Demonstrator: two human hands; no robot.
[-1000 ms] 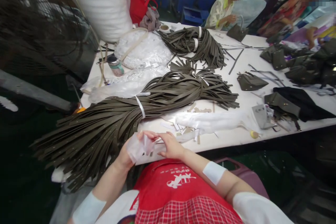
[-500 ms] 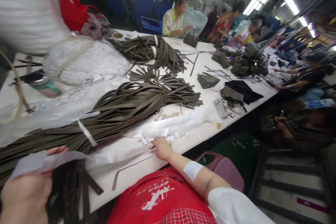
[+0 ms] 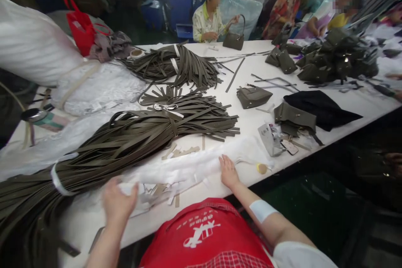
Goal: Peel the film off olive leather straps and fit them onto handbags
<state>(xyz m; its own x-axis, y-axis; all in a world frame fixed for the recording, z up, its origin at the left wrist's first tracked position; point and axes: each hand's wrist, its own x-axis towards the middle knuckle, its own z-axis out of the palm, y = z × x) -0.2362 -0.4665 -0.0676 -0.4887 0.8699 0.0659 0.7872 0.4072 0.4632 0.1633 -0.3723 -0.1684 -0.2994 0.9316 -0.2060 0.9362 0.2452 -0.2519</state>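
Observation:
My left hand (image 3: 118, 202), somewhat blurred, is over the near edge of the table, thumb apart from its fingers. Thin white sheeting (image 3: 185, 169) lies just beyond it and shows between thumb and fingers. Farther right, my right hand (image 3: 229, 172) rests with fingers stretched out on the same sheeting, near its right end. Beyond my left hand runs a long bundle of dark olive straps (image 3: 135, 138), bound with a white tie (image 3: 59, 180). Small beige and white scraps (image 3: 160, 188) lie between my hands.
Another strap bundle (image 3: 176, 65) lies farther back. At the right are an olive handbag piece (image 3: 295, 117), black cloth (image 3: 322, 111), a yellow disc (image 3: 261, 168) and a pile of olive bags (image 3: 339, 58). A co-worker (image 3: 207, 19) sits across the table, holding a handbag (image 3: 234, 41).
My left hand has let go of the white strip at the far left and moved right, to the sheeting. My right hand has slid right along it. The view has turned and levelled.

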